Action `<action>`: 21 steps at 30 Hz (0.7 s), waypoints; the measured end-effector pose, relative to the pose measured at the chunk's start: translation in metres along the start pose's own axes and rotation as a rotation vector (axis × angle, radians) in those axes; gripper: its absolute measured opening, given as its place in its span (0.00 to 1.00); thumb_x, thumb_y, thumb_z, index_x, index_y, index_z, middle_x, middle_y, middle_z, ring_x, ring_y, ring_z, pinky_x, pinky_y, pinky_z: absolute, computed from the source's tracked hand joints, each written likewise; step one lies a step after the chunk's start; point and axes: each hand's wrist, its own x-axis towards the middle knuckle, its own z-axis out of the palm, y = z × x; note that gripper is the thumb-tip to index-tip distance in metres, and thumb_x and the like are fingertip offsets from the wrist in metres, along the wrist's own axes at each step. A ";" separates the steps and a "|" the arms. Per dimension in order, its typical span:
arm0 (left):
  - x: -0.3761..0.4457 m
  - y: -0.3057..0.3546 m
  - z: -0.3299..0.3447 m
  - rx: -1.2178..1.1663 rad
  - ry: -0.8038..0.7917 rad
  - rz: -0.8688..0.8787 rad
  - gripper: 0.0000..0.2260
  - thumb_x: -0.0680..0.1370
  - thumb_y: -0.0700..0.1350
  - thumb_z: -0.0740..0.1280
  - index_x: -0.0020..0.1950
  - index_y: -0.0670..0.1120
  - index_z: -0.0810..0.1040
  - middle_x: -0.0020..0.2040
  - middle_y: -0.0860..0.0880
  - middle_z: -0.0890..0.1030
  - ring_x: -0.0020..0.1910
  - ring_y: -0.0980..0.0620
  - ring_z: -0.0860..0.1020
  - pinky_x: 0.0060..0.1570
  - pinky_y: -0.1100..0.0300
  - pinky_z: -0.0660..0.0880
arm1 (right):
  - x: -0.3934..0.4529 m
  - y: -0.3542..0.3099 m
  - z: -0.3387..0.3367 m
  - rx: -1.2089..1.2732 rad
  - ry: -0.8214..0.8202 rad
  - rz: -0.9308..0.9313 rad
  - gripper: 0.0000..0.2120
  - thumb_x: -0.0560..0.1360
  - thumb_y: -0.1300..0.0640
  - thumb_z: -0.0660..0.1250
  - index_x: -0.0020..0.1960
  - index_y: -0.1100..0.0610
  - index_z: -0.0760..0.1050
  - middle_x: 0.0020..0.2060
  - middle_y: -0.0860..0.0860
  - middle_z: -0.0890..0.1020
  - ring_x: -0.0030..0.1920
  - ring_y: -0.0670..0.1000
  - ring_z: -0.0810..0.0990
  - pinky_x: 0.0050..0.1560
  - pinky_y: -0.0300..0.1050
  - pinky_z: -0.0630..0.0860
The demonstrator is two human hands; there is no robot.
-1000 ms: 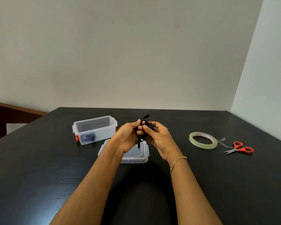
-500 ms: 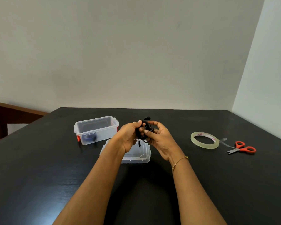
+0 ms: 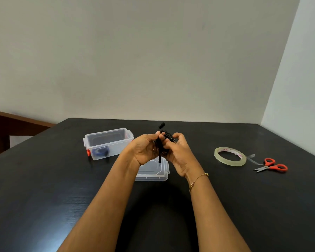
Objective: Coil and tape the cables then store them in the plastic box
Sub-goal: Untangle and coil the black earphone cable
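Observation:
Above the middle of the table, my left hand (image 3: 145,149) and my right hand (image 3: 178,151) both grip a small coiled black cable (image 3: 161,142). A plug end hangs down between the hands and a small black end sticks up above them. The clear plastic box (image 3: 108,142) stands open to the left with a dark blue bundle inside. Its clear lid (image 3: 153,171) lies on the table under my hands. To the right lies a roll of clear tape (image 3: 229,156), with a loose tail of tape trailing from it.
Orange-handled scissors (image 3: 270,165) lie just right of the tape roll on the black table (image 3: 62,188). A wooden piece of furniture (image 3: 11,124) stands past the table's left edge. Walls close off the back and right sides.
My hands have kept turning the black cable between them. Its hanging plug end has shifted slightly and one end now sticks up higher above the fingers.

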 end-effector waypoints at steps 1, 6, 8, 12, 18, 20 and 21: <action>-0.001 0.001 0.000 -0.011 0.005 0.002 0.10 0.80 0.43 0.58 0.44 0.43 0.77 0.28 0.52 0.79 0.29 0.57 0.80 0.45 0.60 0.71 | -0.001 -0.001 0.000 0.011 -0.004 -0.001 0.14 0.75 0.71 0.55 0.50 0.53 0.62 0.39 0.53 0.77 0.42 0.49 0.76 0.43 0.45 0.76; -0.002 -0.001 0.006 -0.013 -0.031 -0.003 0.11 0.81 0.43 0.56 0.42 0.44 0.74 0.25 0.53 0.73 0.23 0.59 0.71 0.39 0.62 0.69 | -0.004 0.001 0.002 0.055 0.022 0.017 0.16 0.73 0.73 0.52 0.47 0.52 0.62 0.42 0.56 0.77 0.41 0.49 0.77 0.38 0.44 0.75; 0.001 -0.006 0.010 0.090 -0.014 0.030 0.11 0.81 0.43 0.55 0.42 0.44 0.73 0.25 0.54 0.71 0.23 0.59 0.67 0.39 0.62 0.68 | -0.005 0.004 0.000 0.001 0.063 0.010 0.16 0.72 0.73 0.52 0.48 0.52 0.63 0.46 0.58 0.76 0.44 0.52 0.76 0.38 0.44 0.76; 0.002 -0.008 0.012 0.263 0.040 0.093 0.12 0.81 0.44 0.55 0.43 0.44 0.73 0.24 0.53 0.68 0.26 0.57 0.63 0.41 0.61 0.69 | -0.008 0.003 -0.005 -0.004 0.026 0.018 0.13 0.75 0.68 0.55 0.56 0.55 0.63 0.44 0.55 0.77 0.43 0.51 0.77 0.40 0.44 0.75; -0.001 -0.006 0.009 0.382 -0.006 0.071 0.12 0.81 0.45 0.55 0.43 0.44 0.75 0.22 0.54 0.66 0.26 0.58 0.62 0.42 0.61 0.69 | -0.005 0.009 -0.009 -0.083 -0.010 -0.026 0.11 0.77 0.51 0.62 0.56 0.55 0.73 0.45 0.52 0.81 0.48 0.50 0.79 0.46 0.44 0.77; -0.001 -0.004 0.007 0.377 -0.032 0.037 0.12 0.81 0.45 0.55 0.43 0.45 0.76 0.22 0.55 0.66 0.25 0.58 0.62 0.42 0.61 0.67 | -0.006 0.010 -0.012 -0.059 -0.044 -0.021 0.10 0.77 0.51 0.61 0.52 0.55 0.77 0.41 0.51 0.82 0.45 0.49 0.80 0.47 0.44 0.76; -0.001 -0.003 0.006 0.382 -0.052 0.021 0.12 0.81 0.45 0.55 0.43 0.45 0.75 0.22 0.55 0.66 0.25 0.58 0.62 0.42 0.61 0.67 | -0.007 0.010 -0.014 -0.038 -0.063 -0.016 0.10 0.77 0.51 0.61 0.51 0.55 0.77 0.41 0.51 0.82 0.45 0.49 0.80 0.47 0.44 0.77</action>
